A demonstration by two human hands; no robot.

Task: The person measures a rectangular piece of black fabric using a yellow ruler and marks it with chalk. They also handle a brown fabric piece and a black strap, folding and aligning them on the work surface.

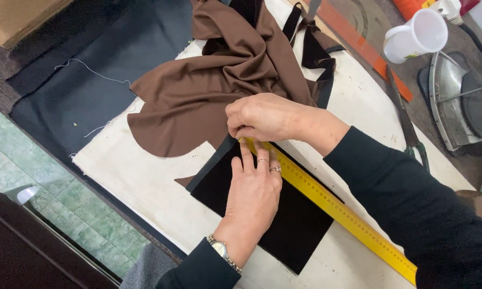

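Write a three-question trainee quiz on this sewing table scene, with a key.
1. True or false: the left hand lies flat on the black fabric piece.
2. What does the right hand pinch? A) the white jug B) the yellow ruler's end C) the scissors
3. What colour is the bunched cloth above the hands?

Key: 1 true; 2 B, the yellow ruler; 3 brown.

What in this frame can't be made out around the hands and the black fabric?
- Head view: the right hand covers the top end of the yellow ruler, so its fingertips' grip is unclear.
- The left hand lies on the black fabric, hiding the part beneath.
- The ruler's lower end passes under the right sleeve.
- The brown fabric is cut off at the top edge.
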